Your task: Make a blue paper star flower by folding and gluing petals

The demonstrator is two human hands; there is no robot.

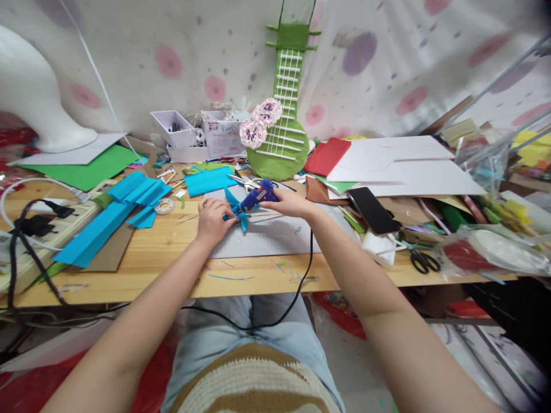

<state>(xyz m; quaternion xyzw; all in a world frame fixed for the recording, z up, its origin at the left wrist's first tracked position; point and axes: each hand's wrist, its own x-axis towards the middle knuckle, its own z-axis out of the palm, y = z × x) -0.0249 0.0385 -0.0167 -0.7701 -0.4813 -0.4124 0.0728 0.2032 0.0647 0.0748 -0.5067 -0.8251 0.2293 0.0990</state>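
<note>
My right hand (286, 202) grips a dark blue hot glue gun (257, 195), its nozzle pointing left and down. Just left of it, my left hand (215, 219) pinches a small blue paper piece (243, 221) with pointed, petal-like ends. The gun's tip meets that piece, but the exact contact point is hidden. Both hands are over a grey cutting mat (275, 241). The gun's black cord (308, 269) drops over the table edge. Silver scissors (243, 181) lie behind the gun.
Folded blue paper (92, 232) and a power strip (81, 215) lie on the left. A green paper guitar (279, 143) leans at the back. A phone (372, 210), black-handled scissors (425, 261) and white boards (413, 172) are on the right.
</note>
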